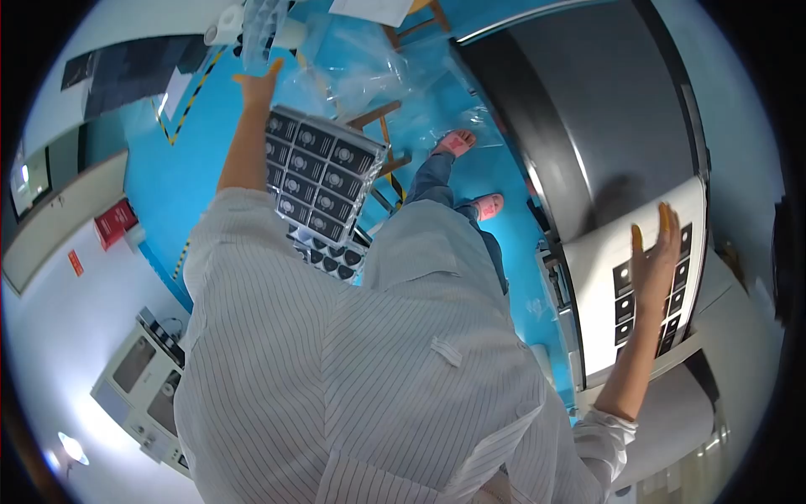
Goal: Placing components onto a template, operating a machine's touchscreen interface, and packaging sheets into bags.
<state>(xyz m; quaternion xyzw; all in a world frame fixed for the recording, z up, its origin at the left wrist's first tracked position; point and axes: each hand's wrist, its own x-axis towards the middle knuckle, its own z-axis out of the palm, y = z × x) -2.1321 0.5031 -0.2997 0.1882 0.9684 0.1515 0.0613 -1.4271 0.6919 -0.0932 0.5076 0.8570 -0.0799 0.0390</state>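
My left hand (261, 86) reaches out at the upper left, with orange coverings on its fingertips. Its thumb and a finger stand either side of the lower end of a clear moulded plastic tray (262, 34), and it appears to grip it. Over on the right, my right hand (655, 267) lies with fingers stretched out on a white sheet (592, 286) bearing rows of black squares. That sheet rests on the dark curved bed of a large machine (537, 101). Between my arms, a tray of black printed cards (323, 172) sits above another tray with dark rounded pieces (340, 260).
A wooden stool (388, 126) and crumpled clear plastic film (369, 76) are beyond the card tray. White rolls (225, 25) lie at the upper left. Black-and-yellow tape marks the blue floor (189, 101). A white cabinet-like machine (143, 386) stands at the lower left.
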